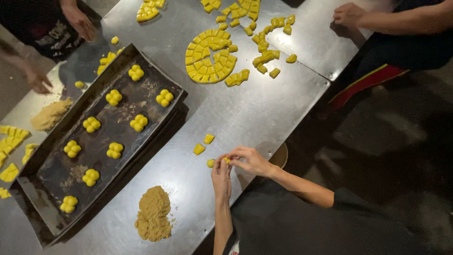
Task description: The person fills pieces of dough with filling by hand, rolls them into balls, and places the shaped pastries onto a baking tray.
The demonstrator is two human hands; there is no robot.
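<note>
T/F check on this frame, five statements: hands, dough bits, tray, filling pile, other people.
1. Both hands meet over a small yellow dough piece at the table's near edge. True: the left hand and right hand pinch it between their fingertips.
2. The dark baking tray is bare. False: it carries about ten yellow clustered dough balls.
3. Two small cut dough pieces lie just beyond the hands. True.
4. The brown filling pile sits inside the tray. False: it sits on the table, beside the tray.
5. Nobody else is at the table. False: other people's hands, such as the hand top right, show at the far edges.
</note>
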